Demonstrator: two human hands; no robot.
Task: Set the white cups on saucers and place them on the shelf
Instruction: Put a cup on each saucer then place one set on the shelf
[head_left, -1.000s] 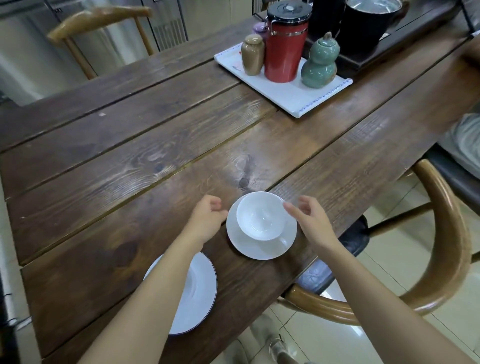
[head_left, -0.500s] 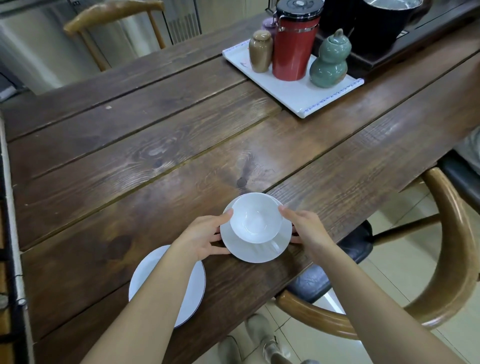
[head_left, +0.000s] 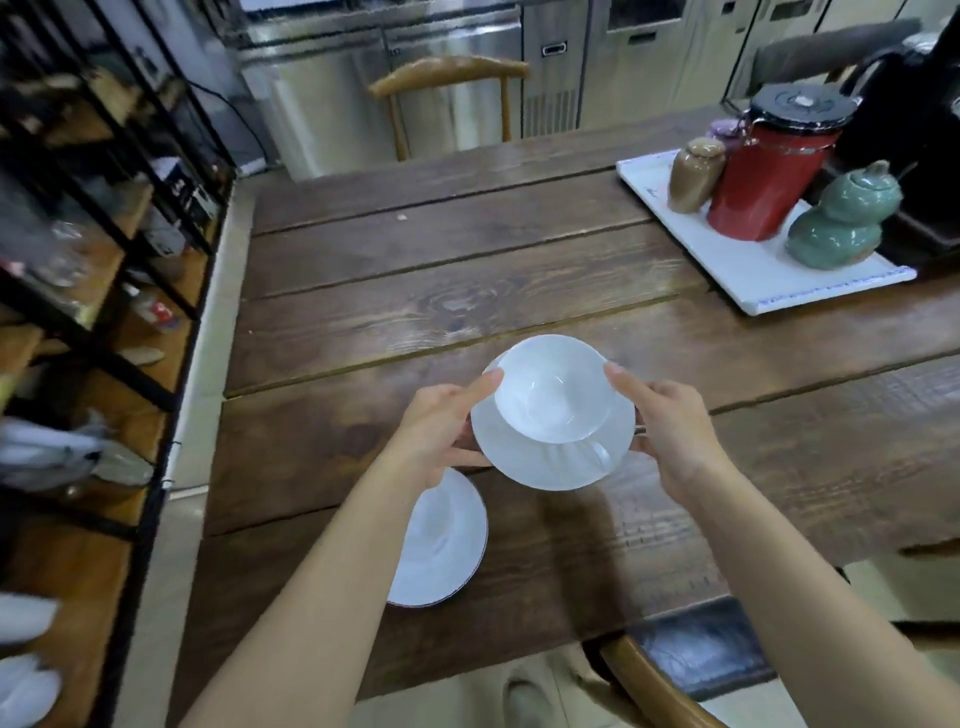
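Observation:
A white cup (head_left: 551, 395) sits on a white saucer (head_left: 550, 462), both lifted above the wooden table (head_left: 467, 291). My left hand (head_left: 441, 431) grips the saucer's left edge, its forefinger against the cup's rim. On the other side my right hand (head_left: 670, 426) holds the saucer's right edge, forefinger on the rim too. A second white saucer (head_left: 447, 545) lies empty on the table under my left forearm. The black-framed shelf (head_left: 104, 291) with wooden boards stands at the left.
A white tray (head_left: 748, 265) at the right carries a red canister (head_left: 769, 171), a brown jar (head_left: 693, 174) and a green gourd jar (head_left: 836, 223). Wooden chairs stand at the table's far side (head_left: 452, 78) and near edge (head_left: 654, 680). The shelf holds assorted glassware and white dishes.
Both hands closed on the saucer and raised it with the cup off the table. My view has swung left, bringing the shelf into sight.

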